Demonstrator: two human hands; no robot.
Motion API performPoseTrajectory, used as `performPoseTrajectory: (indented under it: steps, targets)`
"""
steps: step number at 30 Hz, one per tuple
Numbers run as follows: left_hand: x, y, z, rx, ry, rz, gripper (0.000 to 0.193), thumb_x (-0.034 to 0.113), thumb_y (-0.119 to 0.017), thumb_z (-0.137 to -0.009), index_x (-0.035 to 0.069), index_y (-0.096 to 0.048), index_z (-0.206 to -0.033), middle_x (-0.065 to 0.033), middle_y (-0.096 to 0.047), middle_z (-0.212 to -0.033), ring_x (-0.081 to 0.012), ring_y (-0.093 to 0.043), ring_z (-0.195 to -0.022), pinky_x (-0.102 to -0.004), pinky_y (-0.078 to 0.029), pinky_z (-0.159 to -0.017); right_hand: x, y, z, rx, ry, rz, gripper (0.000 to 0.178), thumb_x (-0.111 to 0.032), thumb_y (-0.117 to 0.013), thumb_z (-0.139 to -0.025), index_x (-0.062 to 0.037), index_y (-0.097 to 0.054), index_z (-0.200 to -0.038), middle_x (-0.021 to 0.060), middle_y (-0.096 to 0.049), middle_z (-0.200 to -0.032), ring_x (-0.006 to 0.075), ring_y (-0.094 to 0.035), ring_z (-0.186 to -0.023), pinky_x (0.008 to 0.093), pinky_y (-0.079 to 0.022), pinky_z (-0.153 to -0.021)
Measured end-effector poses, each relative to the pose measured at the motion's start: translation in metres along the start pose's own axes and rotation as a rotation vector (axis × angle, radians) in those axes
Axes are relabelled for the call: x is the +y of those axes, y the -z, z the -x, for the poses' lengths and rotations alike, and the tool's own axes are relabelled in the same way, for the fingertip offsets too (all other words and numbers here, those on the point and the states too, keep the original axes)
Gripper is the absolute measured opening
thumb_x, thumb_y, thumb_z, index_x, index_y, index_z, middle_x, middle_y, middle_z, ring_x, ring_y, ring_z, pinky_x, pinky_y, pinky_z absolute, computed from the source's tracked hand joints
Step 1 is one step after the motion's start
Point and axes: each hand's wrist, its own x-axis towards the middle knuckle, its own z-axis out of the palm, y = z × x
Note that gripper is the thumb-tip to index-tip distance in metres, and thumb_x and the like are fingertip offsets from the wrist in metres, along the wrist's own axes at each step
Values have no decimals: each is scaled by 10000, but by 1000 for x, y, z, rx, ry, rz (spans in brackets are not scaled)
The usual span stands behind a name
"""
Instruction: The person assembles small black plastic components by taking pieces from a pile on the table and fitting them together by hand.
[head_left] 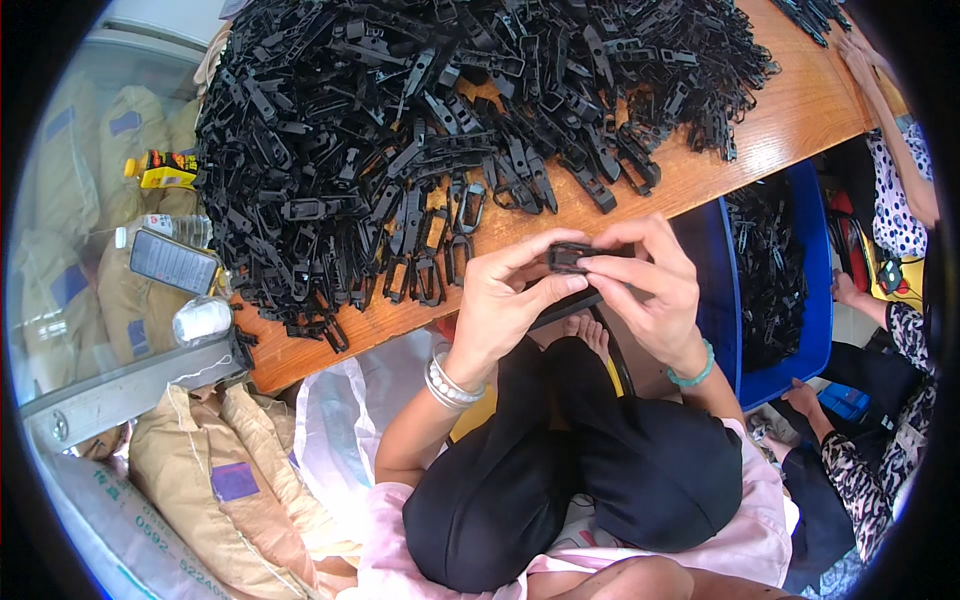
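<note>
The left hand (pixel 510 295) and the right hand (pixel 650 285) both grasp one small black plastic piece (pixel 568 256), pinching it between thumbs and fingers. It sits at the fingertips, between the two hands and raised above the person's lap, just off the near edge of the wooden surface (pixel 690 190).

As for progress, the work looks well short of finished: this single piece is in hand, while a large heap of similar black parts (pixel 330 130) spreads over the surface, ahead of both hands and to the left hand's far side, seemingly much of it left to handle. To the right of the right hand, a blue crate (pixel 815 260) holds many more black parts; whether those are done or waiting, I cannot tell. Nor can I tell whether the piece being held is complete, since the fingers cover much of it.

The piece's long axis seems to run crosswise, from the left hand's fingertips toward the right hand's, rather than away from the body. Its frame-like end points to the left hand and shows between the fingertips; the opposite end is hidden behind the right hand's fingers, so its exact tilt stays uncertain
</note>
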Motion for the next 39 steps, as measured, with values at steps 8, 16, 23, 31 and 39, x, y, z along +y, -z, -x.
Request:
performPoseTrajectory:
  steps: [8,16,23,31,39]
  targets:
    - [0,7,2,-55,49,138,288,32,-624,-842,-47,-574,-1114,-91,-660,-936,-155,-639,-862,-252,-515,-758,8,3,12,92,7,-90,174,27,-675,-699,8,-676,-872,142,-629,-973,259,-593,-868,320,-466,-754]
    - [8,36,-35,336,-442,-1244,200,11,-667,-735,12,-610,-926,-65,-531,-790,-126,-539,-577,-268,-414,-514,11,-8,15,-9,-503,-342,83,13,-668,-771,55,-651,-840,88,-616,-846,106,-567,-699,227,-449,-614]
    - [11,36,-30,318,-341,-950,275,73,-690,-712,2,-597,-961,-110,-546,-831,-256,-567,-634,-349,-447,-564,20,-15,14,90,-512,-444,114,-16,-686,-770,40,-668,-868,76,-625,-891,82,-548,-679,196,-432,-579]
    - [14,27,-24,220,-373,-1478,194,145,-651,-758,39,-590,-909,-104,-525,-804,-270,-584,-650,-339,-462,-525,22,-18,16,104,-258,-87,139,27,-706,-724,32,-665,-856,86,-619,-914,80,-507,-591,205,-417,-527]
    - [-13,16,-35,330,-519,-1475,140,147,-653,-776,49,-555,-758,-100,-483,-769,-254,-581,-636,-363,-454,-491,22,-20,15,106,-263,-64,129,20,-698,-736,42,-661,-857,89,-621,-916,94,-537,-627,208,-438,-553]
